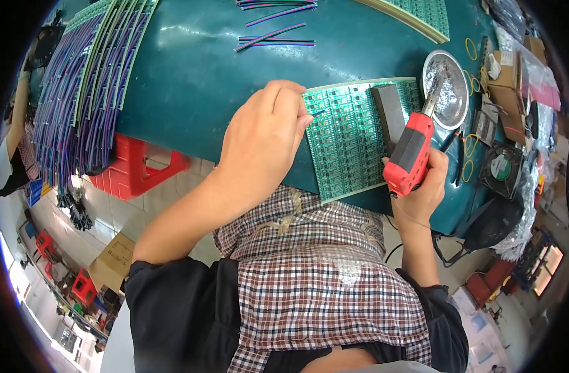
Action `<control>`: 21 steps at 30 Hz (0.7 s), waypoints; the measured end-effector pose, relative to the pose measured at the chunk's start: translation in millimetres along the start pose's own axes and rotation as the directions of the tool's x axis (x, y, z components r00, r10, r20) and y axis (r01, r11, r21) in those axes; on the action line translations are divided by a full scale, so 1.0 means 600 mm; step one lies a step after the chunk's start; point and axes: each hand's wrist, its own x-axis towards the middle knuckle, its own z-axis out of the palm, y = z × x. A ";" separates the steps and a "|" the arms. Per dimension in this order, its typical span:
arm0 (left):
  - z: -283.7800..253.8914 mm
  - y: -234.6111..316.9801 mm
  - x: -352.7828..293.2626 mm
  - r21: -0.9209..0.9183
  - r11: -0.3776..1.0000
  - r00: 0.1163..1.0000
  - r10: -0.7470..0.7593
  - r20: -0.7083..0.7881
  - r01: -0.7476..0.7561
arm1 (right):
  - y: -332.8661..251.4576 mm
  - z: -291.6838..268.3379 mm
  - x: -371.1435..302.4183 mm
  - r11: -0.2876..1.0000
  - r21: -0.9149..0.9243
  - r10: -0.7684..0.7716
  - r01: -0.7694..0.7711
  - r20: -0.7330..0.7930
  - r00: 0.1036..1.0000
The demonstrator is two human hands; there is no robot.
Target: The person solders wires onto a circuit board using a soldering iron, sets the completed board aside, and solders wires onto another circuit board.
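My left hand (259, 133) is closed in a pinch at the left edge of a green circuit board panel (340, 149). A short stub of blue wire (319, 114) pokes out past its fingertips over the panel. My right hand (426, 186) is wrapped round a red and black soldering gun (411, 152). The metal tip of the gun reaches into a shallow steel bowl (463, 102) with silvery solder in it. Across the right part of the panel lies a dark grey bar (391, 118), partly hidden by the gun.
Loose multicoloured wires (275, 38) lie at the far side of the green table (191, 74). Wired panels (92, 81) stack at the far left, more panels (421, 15) far right. A small fan (501, 166), yellow rings (468, 146) and cartons (507, 81) crowd the right.
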 end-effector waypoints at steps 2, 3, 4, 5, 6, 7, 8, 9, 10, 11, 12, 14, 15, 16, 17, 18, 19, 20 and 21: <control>-0.007 0.000 0.003 0.024 0.999 0.999 0.039 -0.017 -0.038 | 0.001 -0.009 0.001 1.000 0.003 0.005 -0.005 0.018 1.000; -0.015 0.000 0.005 0.011 0.999 0.999 -0.048 -0.016 0.048 | 0.000 -0.014 0.001 1.000 0.006 0.011 -0.011 0.030 0.999; -0.022 0.000 0.006 -0.001 0.991 0.991 -0.136 -0.012 0.136 | 0.001 -0.018 -0.001 0.993 0.116 -0.013 0.012 0.012 1.000; -0.029 -0.003 0.009 -0.002 0.989 0.989 -0.145 -0.009 0.145 | -0.001 -0.025 -0.005 0.974 0.224 -0.034 0.035 -0.009 0.999; -0.036 -0.007 0.011 -0.054 0.981 0.983 -0.185 0.011 0.185 | -0.010 -0.043 -0.012 0.953 0.301 0.018 -0.022 0.016 1.000; -0.040 -0.010 0.016 -0.108 0.969 0.975 -0.218 0.036 0.220 | -0.023 -0.065 -0.030 0.856 0.455 0.204 -0.245 0.137 0.969; -0.043 -0.015 0.018 -0.149 0.959 0.971 -0.238 0.035 0.241 | -0.035 -0.084 -0.039 0.780 0.538 0.238 -0.320 0.218 0.947; -0.043 -0.022 0.016 -0.149 0.957 0.968 -0.246 0.039 0.249 | -0.046 -0.098 -0.040 0.691 0.605 0.261 -0.395 0.300 0.917; -0.041 -0.029 0.015 -0.195 0.938 0.958 -0.279 0.067 0.287 | -0.056 -0.104 -0.034 0.687 0.605 0.266 -0.402 0.305 0.914; -0.039 -0.035 0.013 -0.244 0.913 0.945 -0.313 0.095 0.327 | -0.072 -0.108 -0.025 0.605 0.669 0.227 -0.433 0.376 0.898; -0.037 -0.036 0.012 -0.244 0.910 0.942 -0.320 0.100 0.335 | -0.079 -0.109 -0.021 0.514 0.720 0.182 -0.466 0.440 0.880; -0.038 -0.035 0.013 -0.205 0.929 0.950 -0.293 0.105 0.309 | -0.081 -0.111 -0.027 0.506 0.681 0.178 -0.529 0.518 0.837; -0.039 -0.033 0.014 -0.205 0.926 0.948 -0.300 0.107 0.316 | -0.081 -0.110 -0.031 0.498 0.641 0.175 -0.584 0.586 0.792; -0.040 -0.030 0.016 -0.143 0.950 0.959 -0.266 0.094 0.277 | -0.074 -0.108 -0.036 0.461 0.613 0.183 -0.642 0.641 0.745; -0.040 -0.028 0.017 -0.080 0.968 0.969 -0.231 0.084 0.237 | -0.065 -0.106 -0.042 0.460 0.609 0.184 -0.646 0.646 0.741; -0.040 -0.027 0.018 -0.081 0.967 0.968 -0.235 0.086 0.242 | -0.056 -0.103 -0.047 0.591 0.566 0.132 -0.575 0.635 0.761; -0.038 -0.028 0.019 -0.059 0.967 0.966 -0.243 0.086 0.248 | -0.053 -0.100 -0.048 0.705 0.515 0.075 -0.487 0.629 0.774; -0.036 -0.028 0.020 -0.036 0.967 0.964 -0.250 0.085 0.254 | -0.071 -0.099 -0.042 0.520 0.571 0.189 -0.635 0.648 0.738; -0.034 -0.029 0.022 -0.036 0.966 0.963 -0.254 0.089 0.258 | -0.076 -0.100 -0.037 0.518 0.568 0.191 -0.639 0.652 0.734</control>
